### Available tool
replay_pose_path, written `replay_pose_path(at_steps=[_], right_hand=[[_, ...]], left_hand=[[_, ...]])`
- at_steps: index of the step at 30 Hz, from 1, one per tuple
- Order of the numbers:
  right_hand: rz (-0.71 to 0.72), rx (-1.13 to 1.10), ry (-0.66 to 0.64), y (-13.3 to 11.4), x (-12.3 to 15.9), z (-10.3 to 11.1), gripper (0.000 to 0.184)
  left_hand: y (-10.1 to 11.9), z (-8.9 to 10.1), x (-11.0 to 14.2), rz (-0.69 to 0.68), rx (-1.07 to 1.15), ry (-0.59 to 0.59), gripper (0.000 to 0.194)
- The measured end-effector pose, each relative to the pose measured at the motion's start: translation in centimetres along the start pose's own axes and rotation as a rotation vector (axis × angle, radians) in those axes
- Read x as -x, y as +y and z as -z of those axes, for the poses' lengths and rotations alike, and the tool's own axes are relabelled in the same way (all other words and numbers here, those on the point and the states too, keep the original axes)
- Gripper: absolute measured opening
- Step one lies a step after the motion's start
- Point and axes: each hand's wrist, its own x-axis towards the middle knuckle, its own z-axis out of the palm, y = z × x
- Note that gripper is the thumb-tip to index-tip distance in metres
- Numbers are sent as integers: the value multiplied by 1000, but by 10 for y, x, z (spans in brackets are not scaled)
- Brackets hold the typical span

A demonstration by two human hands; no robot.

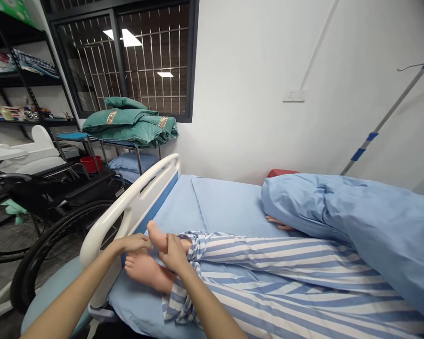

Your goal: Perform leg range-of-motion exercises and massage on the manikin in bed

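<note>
A figure in blue-and-white striped trousers (268, 263) lies on a hospital bed with a blue sheet (219, 207). Its two bare feet point toward the white footboard rail (127, 202). My left hand (132, 243) is curled over the toes of the farther foot (156, 236). My right hand (175, 254) grips that same foot at the heel and ankle, by the trouser cuff. The nearer foot (146, 273) rests on the sheet below my hands. A light blue quilt (356, 221) covers the upper body.
A black wheelchair (56, 207) stands left of the bed. Folded green blankets (130, 122) lie on a metal rack by the barred window. Shelves stand at far left. An IV pole (385, 117) leans by the white wall. A red item (281, 173) shows behind the quilt.
</note>
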Motion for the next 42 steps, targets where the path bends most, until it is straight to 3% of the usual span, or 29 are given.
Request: replay_pose_path(at_steps=[2, 3, 4, 10, 12, 16, 20, 22, 29, 37, 42], right_hand=[[10, 51, -81, 4, -11, -2, 48], [1, 73, -119, 6, -16, -2, 45], [-14, 90, -150, 8, -20, -3, 43], [-87, 200, -234, 16, -41, -12, 52], [-78, 233, -247, 19, -43, -16, 54], [-77, 276, -212, 23, -43, -22, 53], [-69, 295, -169, 22, -40, -24, 49], [-69, 295, -168, 22, -39, -24, 50], [-66, 310, -158, 22, -38, -24, 51], [-46, 312, -149, 23, -37, -25, 51], [-39, 307, -152, 23, -37, -25, 51]], left_hand=[[0, 0, -2, -79, 276, -303, 33], [-1, -1, -4, -89, 362, -381, 37], [-2, -3, -6, -67, 390, -377, 40], [-9, -28, -16, 194, 406, 17, 31], [-5, -42, -17, 242, 411, 115, 26], [13, -80, -15, 431, 351, 476, 19], [35, -114, -10, 791, 2, 863, 32], [41, -123, -10, 917, -203, 978, 40], [40, -126, -11, 923, -395, 1095, 39], [25, -138, -14, 943, -388, 1183, 34], [24, -137, -14, 869, -262, 1232, 31]])
